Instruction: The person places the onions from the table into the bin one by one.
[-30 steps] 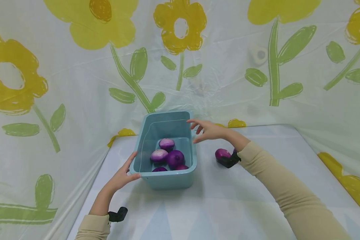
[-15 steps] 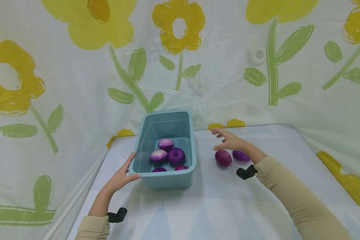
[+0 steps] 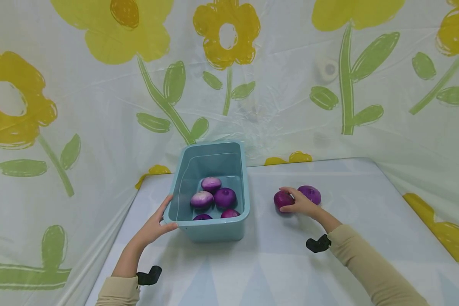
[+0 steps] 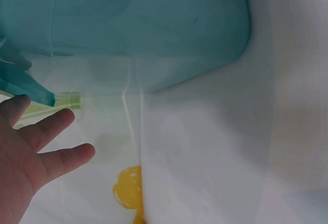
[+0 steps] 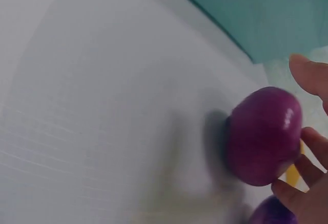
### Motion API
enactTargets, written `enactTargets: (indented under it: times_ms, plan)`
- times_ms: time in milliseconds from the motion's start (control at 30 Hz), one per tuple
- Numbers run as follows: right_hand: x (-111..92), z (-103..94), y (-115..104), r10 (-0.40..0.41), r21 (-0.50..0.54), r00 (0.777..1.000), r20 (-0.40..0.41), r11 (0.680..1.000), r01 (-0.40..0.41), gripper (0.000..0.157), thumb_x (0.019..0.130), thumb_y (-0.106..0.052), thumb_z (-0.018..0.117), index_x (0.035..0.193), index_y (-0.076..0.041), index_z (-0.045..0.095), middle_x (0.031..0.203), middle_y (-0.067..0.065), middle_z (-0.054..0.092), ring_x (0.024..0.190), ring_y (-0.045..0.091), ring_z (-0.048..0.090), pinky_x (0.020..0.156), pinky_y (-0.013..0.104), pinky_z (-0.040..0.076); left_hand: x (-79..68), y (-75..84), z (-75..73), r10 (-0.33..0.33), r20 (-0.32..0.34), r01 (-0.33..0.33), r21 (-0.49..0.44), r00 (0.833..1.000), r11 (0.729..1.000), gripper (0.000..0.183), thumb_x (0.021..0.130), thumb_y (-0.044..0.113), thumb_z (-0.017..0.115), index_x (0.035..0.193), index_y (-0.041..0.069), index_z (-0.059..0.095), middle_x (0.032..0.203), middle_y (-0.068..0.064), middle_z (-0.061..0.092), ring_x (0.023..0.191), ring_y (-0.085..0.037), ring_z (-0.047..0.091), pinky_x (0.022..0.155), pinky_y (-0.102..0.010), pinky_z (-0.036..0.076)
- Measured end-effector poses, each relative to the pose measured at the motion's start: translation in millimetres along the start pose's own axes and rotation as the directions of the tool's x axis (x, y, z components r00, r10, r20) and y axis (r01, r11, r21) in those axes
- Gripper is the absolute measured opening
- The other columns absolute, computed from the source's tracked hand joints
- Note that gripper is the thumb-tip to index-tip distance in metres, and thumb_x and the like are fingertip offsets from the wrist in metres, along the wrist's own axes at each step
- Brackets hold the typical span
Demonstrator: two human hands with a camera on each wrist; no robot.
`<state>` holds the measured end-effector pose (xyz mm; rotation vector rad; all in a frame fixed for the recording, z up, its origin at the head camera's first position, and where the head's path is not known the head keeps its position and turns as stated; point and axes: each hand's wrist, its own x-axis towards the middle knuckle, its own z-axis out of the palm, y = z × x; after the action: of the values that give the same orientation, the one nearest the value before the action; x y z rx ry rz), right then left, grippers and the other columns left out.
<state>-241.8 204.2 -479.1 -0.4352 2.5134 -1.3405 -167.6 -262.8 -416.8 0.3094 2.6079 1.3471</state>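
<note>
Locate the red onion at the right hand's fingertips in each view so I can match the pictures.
Head: the red onion sits right of centre, at the fingertips of the right hand.
Left wrist: not in the picture.
Right wrist: right of centre, beside the fingers at the right edge.
Shared landmark: the blue-green bin, near centre in head, across the top in left wrist, upper right in right wrist.

Glossy magenta onion beside a purple onion; left of both, blue bin with five onions
</note>
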Motion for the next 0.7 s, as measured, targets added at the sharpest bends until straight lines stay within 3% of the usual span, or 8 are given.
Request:
enactTargets:
  times_ms: [367,567,700]
  plan:
    - [-2,13.9,24,-0.083,-0.068,0.992,-0.093,0.995,0.076,0.07,0.075,-0.018,0.073,0.134,-0.002,0.039,0.139,0.026,0.029,0.127,0.049,0.024,0.097,0.068,0.024,-1.3,3.0,-0.2,-0.009,-0.006,0.009,-0.008,1.0,1.0,0.094,0.077,0.03,0.068,0.148,0.023,0.007,0.151,-0.021,0.006,0.132,-0.049,0.017,0.095,-0.066,0.029]
    - [0,20.0,22,-0.023,0.061,0.997,-0.074,0.998,0.027,0.062,0.076,-0.013,0.073,0.128,-0.004,0.04,0.143,0.03,0.019,0.128,0.051,0.021,0.1,0.065,0.022,-1.7,3.5,-0.7,0.011,-0.007,-0.011,-0.001,1.0,1.0,0.093,0.078,0.028,0.068,0.148,0.021,0.007,0.151,-0.022,0.007,0.131,-0.05,0.018,0.095,-0.066,0.028]
    - [1,26.0,25,0.021,0.116,0.995,-0.095,0.993,-0.009,0.061,0.076,-0.014,0.073,0.125,-0.005,0.039,0.144,0.027,0.022,0.128,0.048,0.025,0.101,0.063,0.024,-1.5,2.8,-0.7,0.019,-0.002,-0.019,-0.006,1.0,1.0,0.093,0.078,0.028,0.068,0.148,0.021,0.007,0.151,-0.022,0.006,0.132,-0.049,0.018,0.096,-0.067,0.027]
